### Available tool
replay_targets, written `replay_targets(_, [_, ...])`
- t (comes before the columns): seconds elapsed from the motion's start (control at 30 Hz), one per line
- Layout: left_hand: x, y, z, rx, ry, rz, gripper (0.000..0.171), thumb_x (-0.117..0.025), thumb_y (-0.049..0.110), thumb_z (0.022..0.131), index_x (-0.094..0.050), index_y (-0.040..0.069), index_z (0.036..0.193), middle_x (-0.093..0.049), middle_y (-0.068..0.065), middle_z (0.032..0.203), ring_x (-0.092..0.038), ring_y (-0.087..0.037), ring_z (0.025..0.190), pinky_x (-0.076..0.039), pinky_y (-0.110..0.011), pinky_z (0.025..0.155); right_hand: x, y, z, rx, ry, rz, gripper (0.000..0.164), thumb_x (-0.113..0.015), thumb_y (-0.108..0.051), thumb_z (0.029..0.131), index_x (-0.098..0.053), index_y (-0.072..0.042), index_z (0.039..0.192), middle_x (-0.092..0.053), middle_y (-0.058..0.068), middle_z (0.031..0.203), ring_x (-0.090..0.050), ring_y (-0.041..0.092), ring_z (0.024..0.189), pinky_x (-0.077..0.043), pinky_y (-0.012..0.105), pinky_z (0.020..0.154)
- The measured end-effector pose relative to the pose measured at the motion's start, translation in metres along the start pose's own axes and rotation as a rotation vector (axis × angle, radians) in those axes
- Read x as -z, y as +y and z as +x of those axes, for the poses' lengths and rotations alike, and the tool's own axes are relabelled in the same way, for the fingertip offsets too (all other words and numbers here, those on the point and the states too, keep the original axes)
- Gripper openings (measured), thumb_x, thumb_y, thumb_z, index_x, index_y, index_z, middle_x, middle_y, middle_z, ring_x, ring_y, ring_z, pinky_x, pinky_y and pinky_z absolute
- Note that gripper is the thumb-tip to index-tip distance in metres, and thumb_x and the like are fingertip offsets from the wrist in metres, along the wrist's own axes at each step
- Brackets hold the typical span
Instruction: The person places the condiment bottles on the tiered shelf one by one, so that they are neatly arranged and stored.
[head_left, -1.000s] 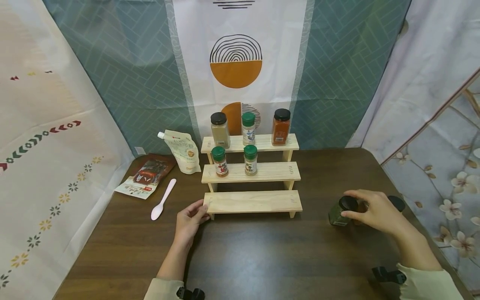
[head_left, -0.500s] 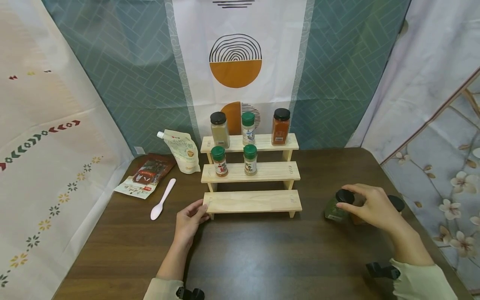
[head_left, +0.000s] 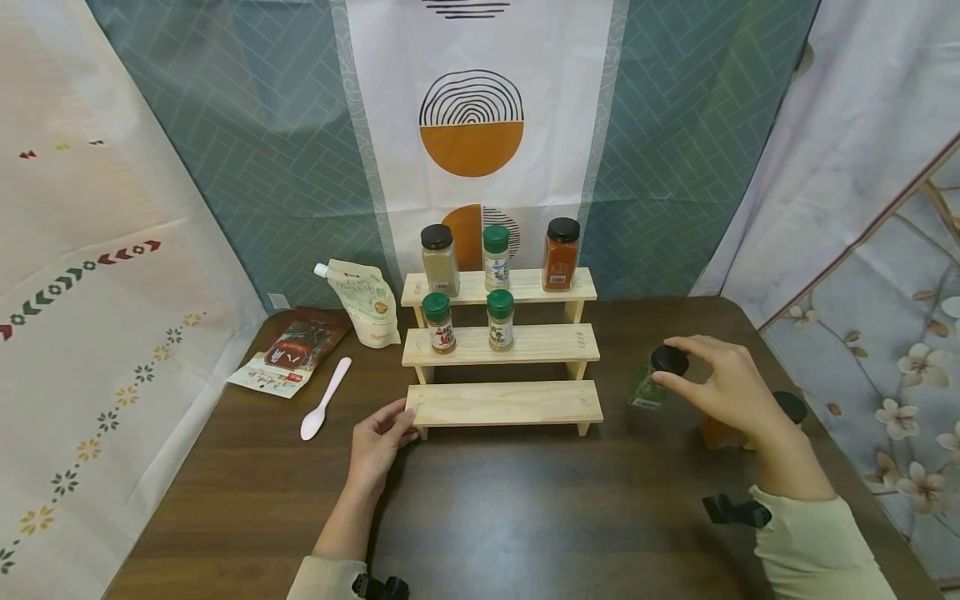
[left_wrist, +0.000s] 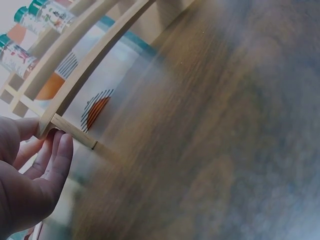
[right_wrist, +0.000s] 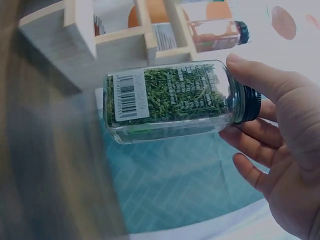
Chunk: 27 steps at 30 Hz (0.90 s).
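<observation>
My right hand (head_left: 723, 379) pinches a square glass spice jar (right_wrist: 165, 97) of dried green herbs by its neck, just under the black lid. In the head view that jar is to the right of a three-step wooden spice rack (head_left: 504, 403). My left hand (head_left: 381, 442) grips the left end of the rack's lowest step, thumb on top and fingers beneath. In the left wrist view the fingertips (left_wrist: 64, 145) curl under the step. On the middle step stand two green-capped shakers (head_left: 440, 323). The top step bears a tan jar (head_left: 441, 262), a green-capped shaker (head_left: 497, 258) and an orange-red jar (head_left: 562, 257).
An orange-brown jar (head_left: 722, 435) and a black-lidded jar (head_left: 791, 407) stand behind my right hand, partly hidden. Left of the rack lie a pale spouted pouch (head_left: 365, 302), a brown packet (head_left: 296, 350) and a white spoon (head_left: 326, 398) on the wooden table (head_left: 510, 508).
My right hand has lifted the herb jar and carried it left and away from me, uncovering more of the orange-brown jar. The left hand and the rack have stayed put.
</observation>
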<state>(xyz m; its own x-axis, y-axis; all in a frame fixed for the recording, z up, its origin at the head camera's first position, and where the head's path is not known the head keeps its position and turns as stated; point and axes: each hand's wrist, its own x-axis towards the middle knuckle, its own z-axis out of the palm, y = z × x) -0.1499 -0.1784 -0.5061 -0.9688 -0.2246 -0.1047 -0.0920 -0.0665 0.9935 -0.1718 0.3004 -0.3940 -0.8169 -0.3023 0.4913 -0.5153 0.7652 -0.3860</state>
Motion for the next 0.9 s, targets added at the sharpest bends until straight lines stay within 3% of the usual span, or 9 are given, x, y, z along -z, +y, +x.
replay_targets(0.43, [-0.001,0.001,-0.001,-0.003,-0.005,-0.007,0.038,-0.067,0.003,0.097,-0.059,-0.012,0.131,-0.070,-0.015,0.106,-0.069,-0.013,0.077,-0.062,-0.026,0.074,0.001,-0.018,0.038,0.106,0.119,0.028,0.053,-0.089,-0.011,0.075,-0.069,0.002,0.122,-0.071,0.019,0.110,-0.066,0.038,0.099,-0.053,0.054,0.081])
replay_targets(0.9, [-0.001,0.002,-0.001,-0.008,-0.010,-0.004,0.038,-0.067,0.002,0.097,-0.060,-0.012,0.131,-0.070,-0.015,0.106,-0.069,-0.012,0.078,-0.062,-0.026,0.074,-0.004,-0.042,0.073,0.119,0.116,0.088,0.049,-0.086,-0.012,0.080,-0.069,0.001,0.124,-0.069,0.021,0.115,-0.064,0.040,0.107,-0.051,0.058,0.090])
